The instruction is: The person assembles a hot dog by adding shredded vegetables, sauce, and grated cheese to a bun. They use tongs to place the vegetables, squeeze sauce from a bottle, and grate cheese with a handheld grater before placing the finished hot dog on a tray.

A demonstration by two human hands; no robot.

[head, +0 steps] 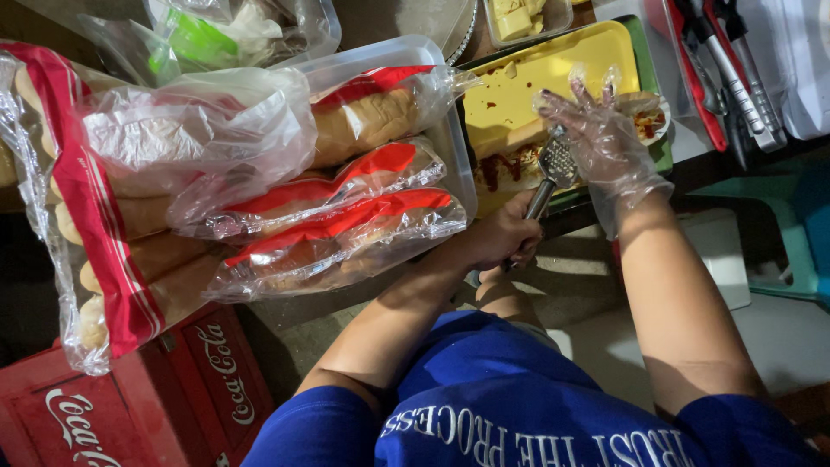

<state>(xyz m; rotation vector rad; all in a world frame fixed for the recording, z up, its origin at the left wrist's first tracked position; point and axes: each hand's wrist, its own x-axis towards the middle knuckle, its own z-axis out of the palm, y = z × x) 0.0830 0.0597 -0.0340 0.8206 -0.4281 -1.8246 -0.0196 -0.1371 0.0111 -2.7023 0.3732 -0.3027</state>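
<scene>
The bare left hand (506, 235) grips the handle of a small metal grater (553, 169). Just beside it, the right hand (601, 138), in a clear plastic glove, spreads open-fingered over a yellow plastic tray (527, 86). Bagged bread rolls (346, 199) lie left.

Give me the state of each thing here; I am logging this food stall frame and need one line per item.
Left hand: bare, closed on the grater handle.
Right hand: in a clear plastic glove, fingers spread over the food.
Metal grater: held above the tray.
Yellow tray: smeared with red sauce.
Bread bags: lying stacked in a clear tub.
Tongs: lying unused.
</scene>
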